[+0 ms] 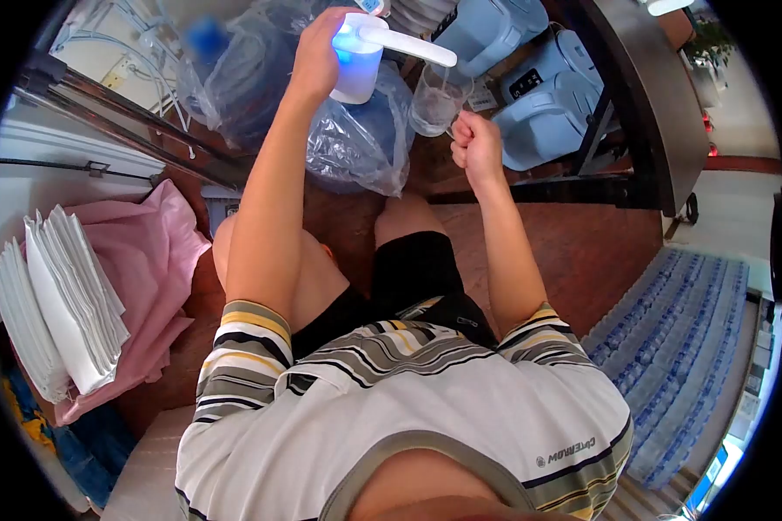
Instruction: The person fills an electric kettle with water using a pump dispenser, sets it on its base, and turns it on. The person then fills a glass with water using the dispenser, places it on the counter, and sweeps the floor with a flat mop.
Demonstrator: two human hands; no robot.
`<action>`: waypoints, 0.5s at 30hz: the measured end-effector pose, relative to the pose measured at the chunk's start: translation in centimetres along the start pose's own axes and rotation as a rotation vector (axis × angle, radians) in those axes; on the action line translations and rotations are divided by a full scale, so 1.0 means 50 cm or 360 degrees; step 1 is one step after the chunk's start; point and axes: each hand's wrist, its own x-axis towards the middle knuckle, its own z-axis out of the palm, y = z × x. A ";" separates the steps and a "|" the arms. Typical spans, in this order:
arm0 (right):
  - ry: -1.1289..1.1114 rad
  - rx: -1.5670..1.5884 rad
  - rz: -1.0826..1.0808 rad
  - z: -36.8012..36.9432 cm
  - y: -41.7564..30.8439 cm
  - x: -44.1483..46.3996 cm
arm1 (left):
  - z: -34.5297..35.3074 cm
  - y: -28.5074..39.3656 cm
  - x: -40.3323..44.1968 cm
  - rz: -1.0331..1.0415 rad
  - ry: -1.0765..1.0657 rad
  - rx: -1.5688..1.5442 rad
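My left hand [319,59] is wrapped round a white device [357,74] that glows blue on its upper side. From its top a white spout [413,46] reaches right, its end above a clear cup [434,106]. The fingers of my right hand [477,148] are closed on the handle of that cup. Whether the cup holds liquid is hard to tell. Just below the device is a large bottle in clear plastic wrapping [361,143].
Light blue containers [543,122] stand on a dark shelf at the upper right. White folded packs [74,304] lie on pink plastic [152,260] at the left. Rows of wrapped bottles [669,347] are at the lower right. Cables [148,52] hang at the upper left.
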 end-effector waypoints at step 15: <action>-0.0008 0.0040 -0.0056 -0.010 0.009 0.008 | 0.013 0.009 -0.004 -0.0119 0.0084 -0.0177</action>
